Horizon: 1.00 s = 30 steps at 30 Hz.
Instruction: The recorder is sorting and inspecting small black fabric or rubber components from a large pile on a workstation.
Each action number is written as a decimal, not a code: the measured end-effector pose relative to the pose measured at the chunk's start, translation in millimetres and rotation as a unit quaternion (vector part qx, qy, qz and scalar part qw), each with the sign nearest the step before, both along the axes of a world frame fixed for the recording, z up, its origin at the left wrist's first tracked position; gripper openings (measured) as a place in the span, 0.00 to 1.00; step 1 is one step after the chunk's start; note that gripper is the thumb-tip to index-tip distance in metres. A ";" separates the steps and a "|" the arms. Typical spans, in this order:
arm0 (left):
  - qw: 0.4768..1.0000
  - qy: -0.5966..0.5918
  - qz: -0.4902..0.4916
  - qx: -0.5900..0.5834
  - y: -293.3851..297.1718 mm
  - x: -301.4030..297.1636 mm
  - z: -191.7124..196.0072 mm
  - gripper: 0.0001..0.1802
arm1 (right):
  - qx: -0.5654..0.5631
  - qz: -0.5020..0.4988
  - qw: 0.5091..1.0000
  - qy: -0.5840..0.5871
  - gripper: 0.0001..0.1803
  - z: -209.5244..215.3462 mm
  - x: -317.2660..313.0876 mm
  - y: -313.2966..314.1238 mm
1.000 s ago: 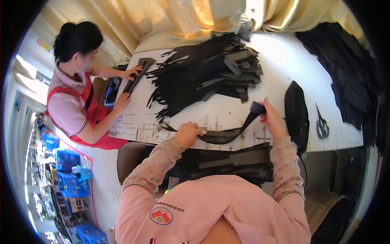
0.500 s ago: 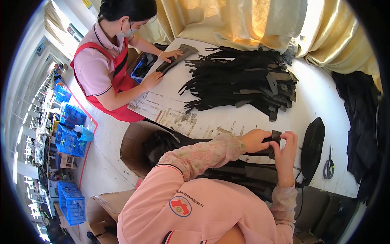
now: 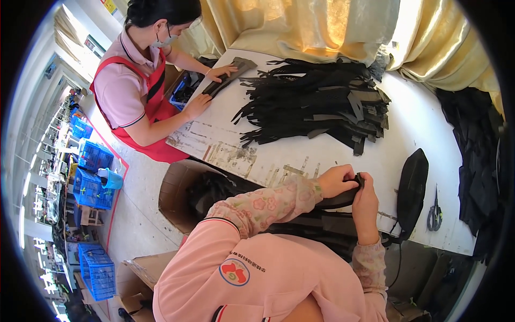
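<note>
At the near edge of the white table (image 3: pixel 279 155), my left hand (image 3: pixel 338 181) and my right hand (image 3: pixel 366 206) meet. Both are closed, fingertips together, pinching the end of a black fabric strip (image 3: pixel 339 202). The rest of that strip hangs leftward below my left wrist, partly hidden by my sleeve. Beyond my hands lies a wide pile of black fabric strips (image 3: pixel 316 104) with loose, ragged ends on the left. To the right of my right hand rests a long black pointed piece (image 3: pixel 412 193), and beside it a pair of scissors (image 3: pixel 435 214).
Across the table at left, a co-worker in a red apron (image 3: pixel 155 123) presses a dark folded strip (image 3: pixel 230 78). Black fabric (image 3: pixel 475 161) drapes over the right edge. A cardboard box (image 3: pixel 174 188) holding dark material stands below. Blue crates (image 3: pixel 96 268) line the floor at left.
My right hand has closed in from its raised, spread pose and come down against my left. The strip's end, upright between them before, is now folded or bunched in my fingers.
</note>
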<state>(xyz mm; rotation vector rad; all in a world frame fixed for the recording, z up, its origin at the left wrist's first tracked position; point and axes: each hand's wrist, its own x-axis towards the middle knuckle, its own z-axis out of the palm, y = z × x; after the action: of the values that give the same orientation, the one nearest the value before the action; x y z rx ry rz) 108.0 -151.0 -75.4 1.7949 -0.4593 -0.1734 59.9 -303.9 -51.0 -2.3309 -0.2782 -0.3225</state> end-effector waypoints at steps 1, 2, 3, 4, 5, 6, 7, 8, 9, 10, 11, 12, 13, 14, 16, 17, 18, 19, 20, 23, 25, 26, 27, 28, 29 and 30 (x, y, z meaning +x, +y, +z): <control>1.000 0.004 0.023 0.006 0.8 -1.2 0.7 0.13 | 0.005 -0.009 1.000 0.011 0.20 0.2 1.2 0.8; 1.000 0.004 0.024 0.007 2.8 -1.1 0.7 0.13 | 0.006 -0.008 1.000 0.011 0.20 2.6 1.9 -0.3; 1.000 0.014 0.009 0.016 5.5 -0.6 0.6 0.13 | -0.038 -0.008 0.998 0.046 0.17 6.7 2.4 -3.0; 0.999 0.025 -0.007 0.024 7.0 -0.7 1.1 0.13 | -0.083 -0.009 0.993 0.082 0.14 8.9 3.1 -5.8; 0.999 0.025 -0.008 0.024 7.4 -1.8 1.4 0.13 | -0.083 -0.009 0.993 0.082 0.14 8.1 4.6 -7.9; 0.999 0.011 -0.014 0.037 7.4 -3.3 1.5 0.13 | -0.103 0.006 0.992 0.069 0.11 6.8 6.3 -10.2; 0.999 -0.003 -0.020 0.050 7.1 -4.7 2.5 0.13 | -0.122 0.021 0.991 0.055 0.07 5.7 8.2 -11.9; 0.999 -0.003 -0.021 0.050 6.7 -6.3 3.3 0.13 | -0.122 0.020 0.991 0.056 0.07 4.3 9.9 -12.3; 0.998 -0.012 -0.024 0.049 6.1 -8.1 4.2 0.13 | -0.111 0.020 0.993 -0.028 0.05 2.9 11.8 -12.4; 0.998 -0.021 -0.028 0.049 5.9 -11.0 8.7 0.12 | -0.098 0.020 0.989 -0.112 0.06 1.5 13.8 -12.6; 0.998 -0.020 -0.029 0.050 5.4 -15.8 13.0 0.12 | -0.097 0.020 0.989 -0.110 0.06 0.7 16.8 -13.6; 0.995 -0.065 -0.038 0.062 4.6 -22.2 17.9 0.12 | -0.091 0.003 0.987 -0.132 0.08 -0.3 20.3 -15.3; 0.990 -0.110 -0.049 0.072 3.7 -28.1 24.9 0.11 | -0.086 -0.016 0.984 -0.154 0.10 -0.8 21.8 -18.6; 0.990 -0.109 -0.052 0.072 2.9 -32.4 29.4 0.11 | -0.086 -0.018 0.984 -0.153 0.10 -7.0 22.7 -24.2; 0.982 -0.154 -0.073 0.084 3.0 -37.8 34.8 0.10 | 0.175 -0.019 0.977 0.123 0.15 -20.9 24.2 -32.2; 0.982 -0.146 -0.075 0.094 5.5 -38.2 34.9 0.10 | 0.175 -0.019 0.977 0.123 0.15 -22.5 23.6 -33.8; 0.982 -0.146 -0.075 0.094 5.0 -36.7 33.3 0.10 | 0.279 -0.018 0.941 0.191 0.15 -22.7 23.0 -34.9; 0.982 -0.142 -0.058 0.112 4.6 -35.2 31.5 0.10 | 0.379 -0.017 0.889 0.256 0.15 -22.9 20.8 -34.2; 0.981 -0.138 -0.040 0.130 3.6 -34.3 30.4 0.10 | 0.380 -0.018 0.889 0.256 0.15 -24.6 17.8 -31.3; 0.987 -0.100 -0.050 0.114 -4.0 -37.1 34.1 0.10 | 0.347 -0.027 0.911 0.222 0.15 -27.3 9.2 -18.4; 0.988 -0.107 -0.045 0.102 -4.4 -32.6 32.4 0.09 | 0.408 -0.002 0.889 0.209 0.13 -24.5 5.3 -12.9; 0.989 -0.113 -0.042 0.090 -2.5 -30.2 32.4 0.09 | 0.409 0.001 0.888 0.210 0.13 -19.1 4.8 -15.1; 0.989 -0.113 -0.039 0.091 0.4 -26.7 32.8 0.09 | 0.483 0.039 0.839 0.248 0.12 -10.2 5.0 -21.4; 0.997 -0.040 -0.060 0.025 3.2 -22.0 36.7 0.07 | 0.552 0.076 0.780 0.283 0.11 -4.1 6.0 -28.2; 0.995 0.033 -0.080 -0.041 6.0 -18.8 39.8 0.06 | 0.596 0.134 0.736 0.292 0.09 -3.9 6.4 -36.0; 0.996 0.033 -0.076 -0.040 7.9 -16.9 41.1 0.06 | 0.595 0.137 0.735 0.294 0.09 -5.3 4.7 -35.2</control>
<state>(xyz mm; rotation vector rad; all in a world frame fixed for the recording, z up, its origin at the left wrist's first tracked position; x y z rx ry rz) 91.1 -143.1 -34.3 1.6705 -0.5486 -0.3137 64.5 -339.1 -56.3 -0.9798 -0.0401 0.3393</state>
